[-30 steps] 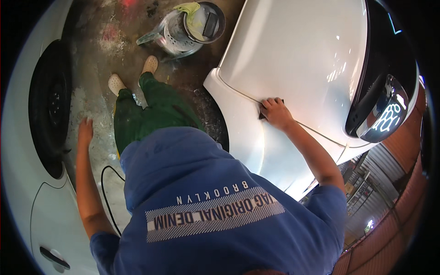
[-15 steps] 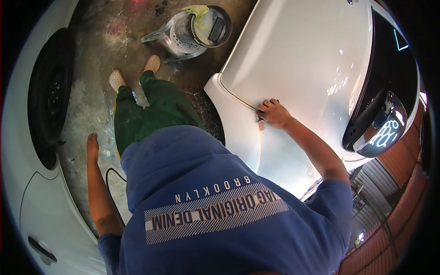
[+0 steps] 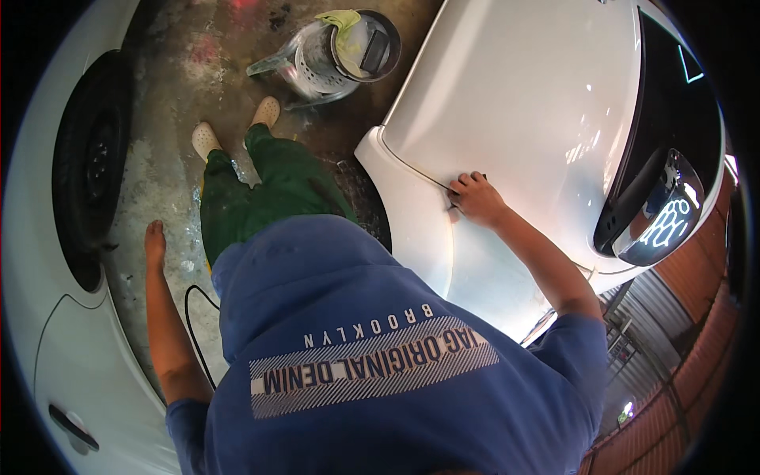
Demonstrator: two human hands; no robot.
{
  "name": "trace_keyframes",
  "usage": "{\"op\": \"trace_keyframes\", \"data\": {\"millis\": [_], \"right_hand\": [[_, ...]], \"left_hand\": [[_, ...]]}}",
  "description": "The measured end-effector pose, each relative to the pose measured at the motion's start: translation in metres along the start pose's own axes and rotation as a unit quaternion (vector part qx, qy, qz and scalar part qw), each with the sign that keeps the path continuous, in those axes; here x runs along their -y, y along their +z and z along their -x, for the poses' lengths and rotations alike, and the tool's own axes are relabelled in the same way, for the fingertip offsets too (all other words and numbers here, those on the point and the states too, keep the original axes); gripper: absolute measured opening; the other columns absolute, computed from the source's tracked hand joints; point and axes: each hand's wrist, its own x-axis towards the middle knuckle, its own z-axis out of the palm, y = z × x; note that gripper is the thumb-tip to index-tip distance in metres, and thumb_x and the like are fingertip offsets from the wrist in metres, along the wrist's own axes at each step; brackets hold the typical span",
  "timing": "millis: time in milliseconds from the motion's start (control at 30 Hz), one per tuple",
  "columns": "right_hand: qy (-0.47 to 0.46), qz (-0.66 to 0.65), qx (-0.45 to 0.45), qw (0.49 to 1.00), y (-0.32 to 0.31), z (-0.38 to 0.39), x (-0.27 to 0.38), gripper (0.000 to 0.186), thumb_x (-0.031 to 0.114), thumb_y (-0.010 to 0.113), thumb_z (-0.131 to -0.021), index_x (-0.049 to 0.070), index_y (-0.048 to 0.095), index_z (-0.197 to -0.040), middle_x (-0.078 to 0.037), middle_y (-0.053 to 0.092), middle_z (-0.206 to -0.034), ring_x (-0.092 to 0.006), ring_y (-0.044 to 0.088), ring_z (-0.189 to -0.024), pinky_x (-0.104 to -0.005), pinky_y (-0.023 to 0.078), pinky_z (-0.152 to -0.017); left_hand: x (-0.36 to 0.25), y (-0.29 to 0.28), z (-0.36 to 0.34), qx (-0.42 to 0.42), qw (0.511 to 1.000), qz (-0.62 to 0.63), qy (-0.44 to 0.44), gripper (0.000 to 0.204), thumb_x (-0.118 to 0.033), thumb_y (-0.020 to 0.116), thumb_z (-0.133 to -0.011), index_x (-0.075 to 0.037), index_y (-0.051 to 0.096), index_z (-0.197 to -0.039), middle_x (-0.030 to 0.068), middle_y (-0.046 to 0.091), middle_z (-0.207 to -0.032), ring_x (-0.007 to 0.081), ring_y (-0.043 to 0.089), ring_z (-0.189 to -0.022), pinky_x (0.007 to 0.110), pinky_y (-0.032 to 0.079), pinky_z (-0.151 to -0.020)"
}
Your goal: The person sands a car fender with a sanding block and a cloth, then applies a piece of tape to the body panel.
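My right hand [image 3: 476, 199] rests on the white car's front fender [image 3: 423, 226], close by the seam along the hood [image 3: 507, 103]. Its fingers are bent and pressed around a dark flat piece [image 3: 452, 192], mostly hidden beneath them, so its kind cannot be made out. Under the hand, the paint shows a dull patch with a faint yellowish line running down. My left hand [image 3: 156, 244] hangs at my side above the concrete floor, fingers stretched out and nothing in them. It is nearest to the dark wheel of the second car.
A stool [image 3: 273, 62] stands ahead, carrying a bucket [image 3: 396, 49] with a yellow-green cloth [image 3: 340, 22] and a dark block. At left is another pale car [image 3: 71, 340] with a black wheel [image 3: 95, 162]. A side mirror [image 3: 665, 214] juts out at right. A black cable [image 3: 190, 317] lies beside me.
My right hand has shifted very slightly along the fender, and less of the dark piece shows. My left hand has swung a little forward and left, its fingers more visible.
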Motion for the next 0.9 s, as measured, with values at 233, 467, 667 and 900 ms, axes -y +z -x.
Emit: {"op": "trace_keyframes", "data": {"millis": [233, 467, 667, 900], "right_hand": [[0.011, 0.019, 0.0, 1.0, 0.013, 0.0, 0.003, 0.024, 0.025, 0.063, -0.091, 0.014, 0.076, -0.108, 0.001, 0.057, -0.118, -0.0203, 0.049, -0.121, -0.0379, 0.04, -0.104], [0.025, 0.011, 0.01, 1.0, 0.011, 0.008, 0.002, 0.027, 0.024, 0.062, -0.091, 0.014, 0.075, -0.113, 0.001, 0.058, -0.119, -0.0202, 0.049, -0.121, -0.038, 0.04, -0.105], [0.025, 0.026, 0.014, 0.999, 0.004, -0.006, 0.006, 0.03, 0.028, 0.065, -0.089, 0.014, 0.075, -0.114, 0.001, 0.057, -0.119, -0.0219, 0.048, -0.122, -0.0397, 0.039, -0.105], [0.033, -0.019, -0.014, 0.999, 0.01, -0.003, 0.007, 0.032, 0.034, 0.071, -0.083, 0.012, 0.076, -0.106, 0.0, 0.057, -0.118, -0.0221, 0.048, -0.121, -0.04, 0.039, -0.104]], "left_hand": [[-0.017, 0.0, 0.0, 0.011, 0.999, 0.039, -0.032, 0.051, -0.038, 0.048, -0.104, 0.003, 0.058, -0.134, 0.0213, 0.063, -0.132, 0.0347, 0.058, -0.124, 0.039, 0.042, -0.106], [-0.009, 0.006, -0.001, 0.009, 0.999, 0.018, -0.032, 0.049, -0.037, 0.049, -0.104, 0.002, 0.059, -0.132, 0.0204, 0.065, -0.128, 0.0326, 0.061, -0.119, 0.038, 0.045, -0.102], [0.002, 0.003, -0.001, 0.004, 1.0, 0.0, -0.02, 0.049, -0.036, 0.05, -0.103, 0.002, 0.06, -0.132, 0.0205, 0.066, -0.127, 0.0327, 0.063, -0.115, 0.038, 0.046, -0.101], [0.022, 0.002, -0.017, -0.039, 0.998, -0.012, 0.053, 0.045, -0.046, 0.053, -0.101, -0.009, 0.062, -0.125, -0.0009, 0.059, -0.092, 0.0126, 0.053, -0.08, 0.03, 0.046, -0.067]]}}
